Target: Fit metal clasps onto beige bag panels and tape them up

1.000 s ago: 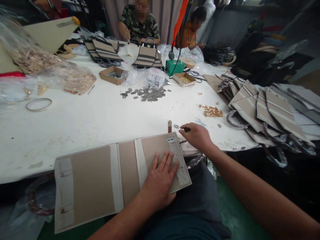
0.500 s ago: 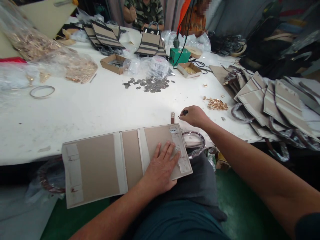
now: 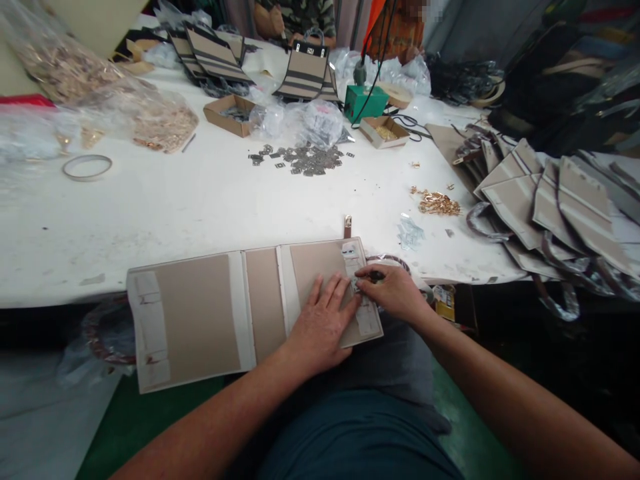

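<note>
A beige bag panel [image 3: 200, 320] lies open, inner side up, across the table's front edge. My left hand [image 3: 323, 323] rests flat on its right section with the fingers spread. Over the pale strip near the panel's right end, my right hand [image 3: 390, 290] is closed in a pinch. A small dark object [image 3: 376, 275] shows in its fingers; what it is cannot be made out. A brown strap with a metal fitting [image 3: 348, 227] sticks out past the panel's far edge. Wrapped handles show beyond both ends of the panel.
Flat metal plates [image 3: 313, 160] and gold fasteners [image 3: 439, 203] lie on the white table [image 3: 165, 213]. Stacked bag panels [image 3: 520, 193] fill the right side. A green box [image 3: 366, 102], small cartons and plastic bags stand farther back. Another person's hand [image 3: 270, 21] is across the table.
My right hand has moved down and back from the table beside the strap to the panel's right end. My left hand stays on the panel. The view has shifted slightly.
</note>
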{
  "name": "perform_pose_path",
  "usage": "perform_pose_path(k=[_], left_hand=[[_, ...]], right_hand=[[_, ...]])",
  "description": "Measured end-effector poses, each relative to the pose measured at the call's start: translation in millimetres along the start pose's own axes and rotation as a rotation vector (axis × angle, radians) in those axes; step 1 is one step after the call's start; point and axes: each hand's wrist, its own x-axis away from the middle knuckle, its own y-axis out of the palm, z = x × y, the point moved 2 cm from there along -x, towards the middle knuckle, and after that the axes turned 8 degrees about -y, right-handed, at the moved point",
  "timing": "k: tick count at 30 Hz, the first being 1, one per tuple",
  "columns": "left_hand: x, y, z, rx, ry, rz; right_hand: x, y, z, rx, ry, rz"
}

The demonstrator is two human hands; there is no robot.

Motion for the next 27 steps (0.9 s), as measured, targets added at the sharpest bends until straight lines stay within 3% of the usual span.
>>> perform_pose_path(k=[27], left_hand=[[-0.7,6.7,-2.1,0.02,0.039,0.04]], right_hand=[[-3.1,-2.3,-7.2,0.135,-0.062,-0.039]])
